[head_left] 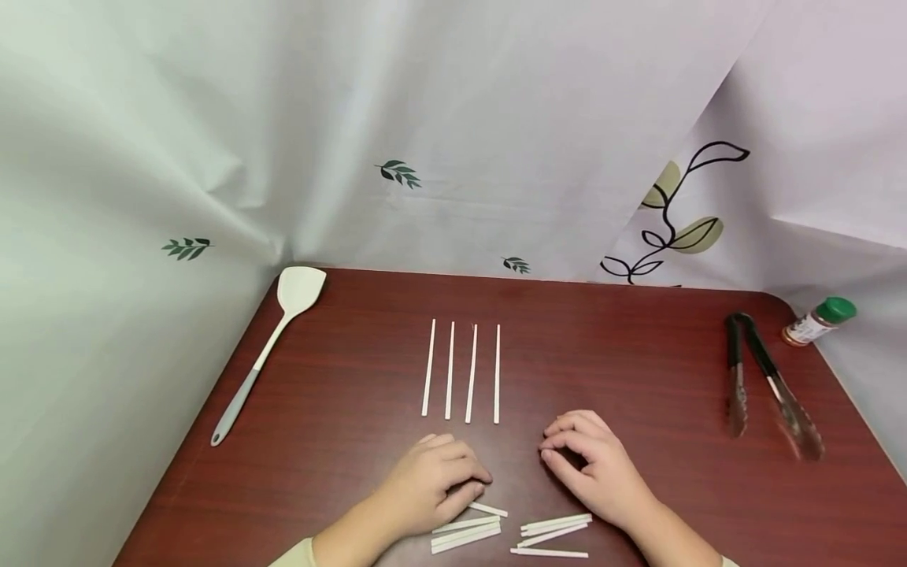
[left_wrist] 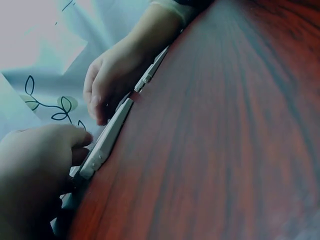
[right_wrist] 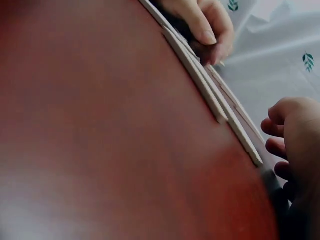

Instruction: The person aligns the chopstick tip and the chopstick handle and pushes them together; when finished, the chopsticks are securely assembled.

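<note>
My left hand (head_left: 439, 484) rests on the table with its fingers loosely bent, and nothing shows in its grasp. Beside and partly behind it lies a loose group of white sticks (head_left: 465, 538); one stick (head_left: 490, 509) is partly hidden by the hand. Across from it, my right hand (head_left: 598, 468) lies with relaxed, curved fingers and holds nothing visible. A second group of white sticks (head_left: 553, 554) sits left of the right wrist. Beyond both hands, several white sticks stand in an upright row, from the leftmost stick (head_left: 428, 368) to the rightmost stick (head_left: 497, 374).
A white spatula (head_left: 301, 290) with a grey handle lies along the left edge of the dark red table (head_left: 354, 346). Metal tongs (head_left: 774, 378) with black handles and a green-capped shaker bottle (head_left: 815, 321) are at the right. A leaf-patterned white cloth (head_left: 453, 118) hangs behind.
</note>
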The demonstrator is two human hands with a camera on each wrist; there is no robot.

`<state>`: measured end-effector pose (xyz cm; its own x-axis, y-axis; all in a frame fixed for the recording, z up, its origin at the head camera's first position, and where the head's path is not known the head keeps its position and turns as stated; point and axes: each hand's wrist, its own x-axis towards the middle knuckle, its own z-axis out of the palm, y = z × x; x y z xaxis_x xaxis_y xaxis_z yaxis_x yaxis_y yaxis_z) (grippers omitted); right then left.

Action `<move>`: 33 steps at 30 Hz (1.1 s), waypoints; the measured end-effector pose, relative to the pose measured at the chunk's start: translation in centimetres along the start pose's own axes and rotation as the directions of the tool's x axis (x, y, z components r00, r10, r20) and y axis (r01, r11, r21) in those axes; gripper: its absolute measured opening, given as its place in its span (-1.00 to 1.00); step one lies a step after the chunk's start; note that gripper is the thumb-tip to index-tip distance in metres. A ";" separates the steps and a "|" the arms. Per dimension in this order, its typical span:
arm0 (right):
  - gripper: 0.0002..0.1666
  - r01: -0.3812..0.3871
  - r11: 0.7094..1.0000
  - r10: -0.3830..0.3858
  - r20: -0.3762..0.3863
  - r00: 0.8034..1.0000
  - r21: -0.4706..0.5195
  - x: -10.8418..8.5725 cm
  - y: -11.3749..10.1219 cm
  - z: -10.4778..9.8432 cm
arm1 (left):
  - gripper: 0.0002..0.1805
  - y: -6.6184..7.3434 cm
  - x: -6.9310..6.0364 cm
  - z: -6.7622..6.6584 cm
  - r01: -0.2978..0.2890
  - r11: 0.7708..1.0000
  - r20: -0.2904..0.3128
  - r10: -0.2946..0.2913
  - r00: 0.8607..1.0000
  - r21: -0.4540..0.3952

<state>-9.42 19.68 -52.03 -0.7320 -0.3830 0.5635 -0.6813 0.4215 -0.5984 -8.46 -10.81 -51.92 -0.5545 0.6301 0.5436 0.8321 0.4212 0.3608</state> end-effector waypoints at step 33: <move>-0.68 0.220 0.975 -0.221 0.230 0.948 0.029 -2.0 -1.4 0.3 | -0.86 -0.3 0.2 0.2 -0.024 0.999 0.050 0.027 0.998 -0.049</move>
<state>-7.04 19.61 -52.49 -0.5455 -0.6449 0.5352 -0.8254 0.3028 -0.4764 -8.86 -10.70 -52.06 -0.5314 0.6729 0.5146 0.8445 0.3735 0.3838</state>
